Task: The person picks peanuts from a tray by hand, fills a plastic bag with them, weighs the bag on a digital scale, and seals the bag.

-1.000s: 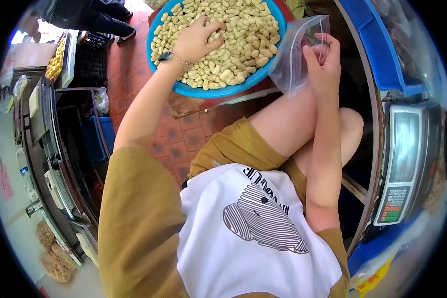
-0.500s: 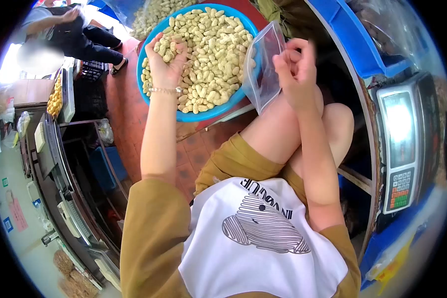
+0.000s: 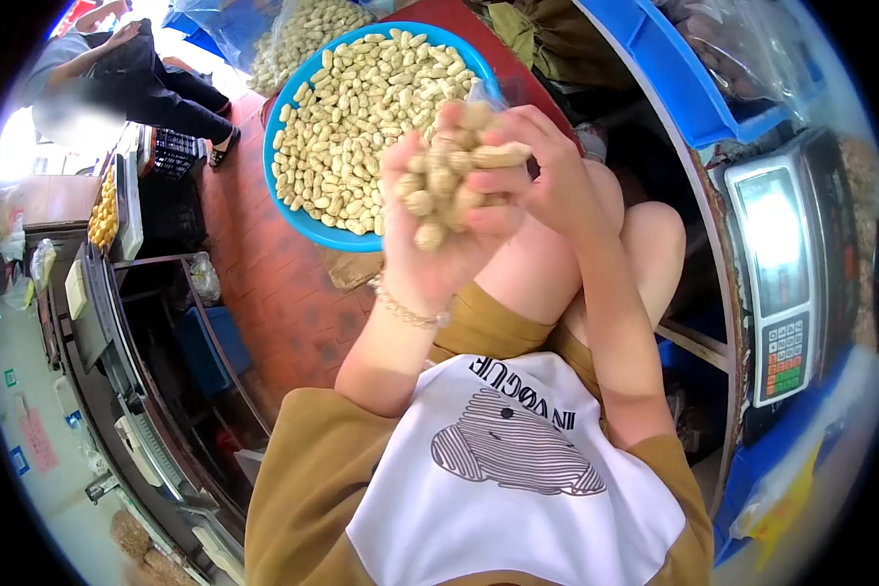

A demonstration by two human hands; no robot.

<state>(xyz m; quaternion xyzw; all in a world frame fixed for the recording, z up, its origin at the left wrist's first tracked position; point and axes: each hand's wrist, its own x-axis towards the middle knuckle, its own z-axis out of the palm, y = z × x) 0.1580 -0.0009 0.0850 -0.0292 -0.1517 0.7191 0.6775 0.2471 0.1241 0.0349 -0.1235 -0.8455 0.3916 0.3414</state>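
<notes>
My left hand (image 3: 425, 259) is raised and curled around a handful of unshelled peanuts (image 3: 449, 181), a little blurred by motion. Close beside it, my right hand (image 3: 555, 181) pinches a clear plastic bag (image 3: 482, 94). Most of the bag is hidden behind the left hand and its peanuts; only a sliver of plastic shows above. Beyond both hands stands a round blue basin (image 3: 314, 232) full of unshelled peanuts (image 3: 347, 127).
A large clear bag of peanuts (image 3: 298, 39) stands behind the basin. On the right are a blue tray (image 3: 654, 68) and a digital scale (image 3: 774, 254). Shelving (image 3: 156, 239) lines the left side. Another person (image 3: 137, 78) stands at the far left.
My left hand has lifted the peanuts out of the basin and moved right and toward me, up to the bag. The right hand has shifted slightly left and closer to me.
</notes>
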